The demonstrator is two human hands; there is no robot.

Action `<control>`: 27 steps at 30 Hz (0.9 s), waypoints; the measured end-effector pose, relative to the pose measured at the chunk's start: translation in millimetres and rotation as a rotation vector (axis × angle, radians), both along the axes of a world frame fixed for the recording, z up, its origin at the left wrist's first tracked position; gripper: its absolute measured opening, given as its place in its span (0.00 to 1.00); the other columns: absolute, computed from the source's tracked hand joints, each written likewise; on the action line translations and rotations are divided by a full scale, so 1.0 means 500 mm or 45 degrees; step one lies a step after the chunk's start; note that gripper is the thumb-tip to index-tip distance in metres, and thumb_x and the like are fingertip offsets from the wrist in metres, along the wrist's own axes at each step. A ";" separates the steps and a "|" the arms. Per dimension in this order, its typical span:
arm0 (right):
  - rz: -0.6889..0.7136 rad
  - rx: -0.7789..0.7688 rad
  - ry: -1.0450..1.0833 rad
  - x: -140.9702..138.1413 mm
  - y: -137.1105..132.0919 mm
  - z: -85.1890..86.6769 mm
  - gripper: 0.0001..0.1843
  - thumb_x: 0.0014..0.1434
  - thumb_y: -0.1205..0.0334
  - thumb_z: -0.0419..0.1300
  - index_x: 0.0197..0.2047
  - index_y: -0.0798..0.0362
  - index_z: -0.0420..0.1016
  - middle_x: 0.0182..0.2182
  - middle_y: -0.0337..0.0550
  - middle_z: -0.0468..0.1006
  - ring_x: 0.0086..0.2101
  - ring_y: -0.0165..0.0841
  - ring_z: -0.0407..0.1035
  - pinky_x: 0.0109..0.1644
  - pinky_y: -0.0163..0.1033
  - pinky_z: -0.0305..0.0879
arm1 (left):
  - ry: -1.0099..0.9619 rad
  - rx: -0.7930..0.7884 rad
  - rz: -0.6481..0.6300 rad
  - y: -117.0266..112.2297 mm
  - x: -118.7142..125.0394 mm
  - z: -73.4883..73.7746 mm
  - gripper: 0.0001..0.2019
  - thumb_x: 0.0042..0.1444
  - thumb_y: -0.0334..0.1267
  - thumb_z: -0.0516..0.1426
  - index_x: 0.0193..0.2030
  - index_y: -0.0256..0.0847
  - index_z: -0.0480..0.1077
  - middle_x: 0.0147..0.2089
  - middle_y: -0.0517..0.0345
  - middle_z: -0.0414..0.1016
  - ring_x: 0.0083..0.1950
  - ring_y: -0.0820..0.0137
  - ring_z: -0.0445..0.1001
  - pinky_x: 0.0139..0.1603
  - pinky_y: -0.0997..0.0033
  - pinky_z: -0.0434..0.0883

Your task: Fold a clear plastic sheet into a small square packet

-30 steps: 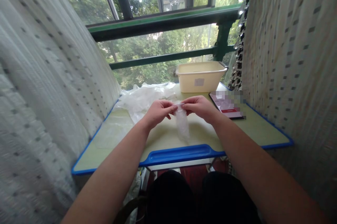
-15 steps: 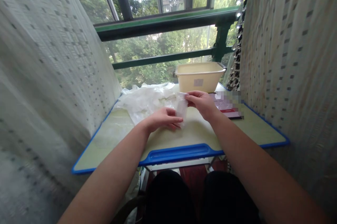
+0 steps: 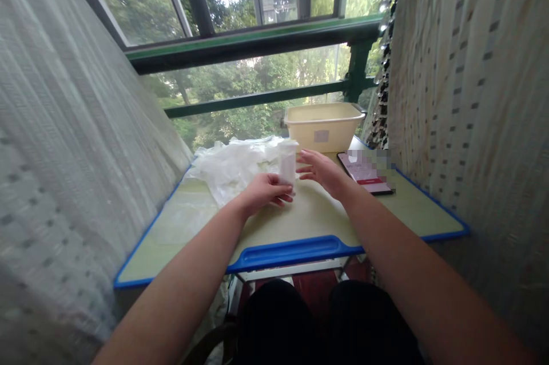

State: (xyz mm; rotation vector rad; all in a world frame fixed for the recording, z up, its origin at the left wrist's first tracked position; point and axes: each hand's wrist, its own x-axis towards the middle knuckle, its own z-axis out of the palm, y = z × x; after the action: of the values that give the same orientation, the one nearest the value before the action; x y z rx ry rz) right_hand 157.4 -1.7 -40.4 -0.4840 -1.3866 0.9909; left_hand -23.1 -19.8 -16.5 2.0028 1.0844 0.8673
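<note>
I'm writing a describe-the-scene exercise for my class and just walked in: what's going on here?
A person works at a blue-edged table. Their left hand holds a narrow piece of clear plastic upright. Their right hand is open close beside it; whether it touches is hard to tell. A crumpled heap of clear plastic lies toward the left, a cream tub stands at the back, and a flat screen device lies toward the right.

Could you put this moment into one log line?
left hand: holds translucent, flattened plastic bag upright | right hand: open, beside bag | beyond: cream rectangular plastic tub
</note>
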 end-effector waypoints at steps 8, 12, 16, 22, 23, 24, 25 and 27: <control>0.046 0.119 -0.502 -0.013 -0.022 -0.015 0.22 0.52 0.54 0.61 0.43 0.64 0.70 0.37 0.52 0.73 0.34 0.31 0.69 0.35 0.33 0.67 | -0.092 0.136 -0.007 0.004 -0.001 0.012 0.25 0.44 0.47 0.63 0.44 0.29 0.70 0.37 0.45 0.72 0.37 0.66 0.73 0.27 0.78 0.67; 0.041 0.058 -0.414 -0.020 -0.024 -0.014 0.17 0.53 0.62 0.60 0.42 0.67 0.69 0.35 0.54 0.73 0.32 0.30 0.70 0.34 0.33 0.67 | -0.126 0.269 0.061 0.007 -0.001 0.007 0.23 0.44 0.48 0.62 0.42 0.31 0.72 0.30 0.54 0.67 0.26 0.80 0.60 0.21 0.82 0.56; -0.006 0.056 -0.374 -0.020 -0.025 -0.010 0.13 0.53 0.63 0.60 0.36 0.67 0.70 0.32 0.53 0.73 0.28 0.29 0.69 0.30 0.31 0.66 | -0.107 0.267 -0.043 0.005 -0.001 0.008 0.22 0.45 0.49 0.61 0.41 0.32 0.72 0.26 0.58 0.62 0.23 0.83 0.53 0.20 0.81 0.53; 0.000 0.020 -0.217 -0.017 -0.015 -0.012 0.09 0.52 0.66 0.59 0.34 0.67 0.69 0.29 0.52 0.72 0.28 0.29 0.69 0.29 0.31 0.65 | -0.184 0.339 0.026 0.002 0.001 0.015 0.17 0.44 0.42 0.62 0.36 0.29 0.71 0.32 0.51 0.68 0.30 0.73 0.67 0.21 0.78 0.63; 0.013 0.006 -0.231 -0.017 -0.014 -0.012 0.10 0.52 0.66 0.60 0.34 0.67 0.69 0.30 0.52 0.72 0.28 0.30 0.69 0.30 0.32 0.65 | -0.168 0.349 0.048 0.002 0.001 0.015 0.17 0.45 0.41 0.62 0.36 0.29 0.71 0.33 0.50 0.70 0.31 0.72 0.69 0.22 0.77 0.64; 0.022 -0.010 -0.249 -0.018 -0.013 -0.013 0.11 0.52 0.65 0.60 0.35 0.67 0.70 0.30 0.53 0.72 0.28 0.30 0.69 0.30 0.32 0.66 | -0.150 0.354 0.065 0.002 0.001 0.015 0.17 0.45 0.41 0.61 0.37 0.28 0.71 0.35 0.48 0.70 0.31 0.71 0.70 0.22 0.77 0.65; 0.024 -0.025 -0.256 -0.018 -0.013 -0.013 0.13 0.51 0.64 0.61 0.37 0.67 0.70 0.31 0.53 0.72 0.29 0.30 0.69 0.31 0.33 0.66 | -0.132 0.357 0.077 0.002 0.001 0.015 0.17 0.46 0.41 0.61 0.37 0.28 0.71 0.36 0.47 0.71 0.31 0.71 0.70 0.22 0.77 0.65; 0.015 -0.032 -0.231 -0.019 -0.013 -0.013 0.17 0.50 0.64 0.62 0.42 0.67 0.69 0.34 0.53 0.72 0.30 0.31 0.69 0.32 0.33 0.66 | -0.094 0.370 0.082 0.003 0.000 0.014 0.17 0.46 0.40 0.60 0.38 0.27 0.71 0.37 0.47 0.71 0.31 0.71 0.71 0.22 0.77 0.65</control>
State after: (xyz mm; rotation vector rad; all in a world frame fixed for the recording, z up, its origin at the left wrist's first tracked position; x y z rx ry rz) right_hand 147.9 -8.2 -46.7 -0.5969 -1.5416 0.9936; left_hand -23.0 -18.5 -9.5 2.1594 1.0332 1.1802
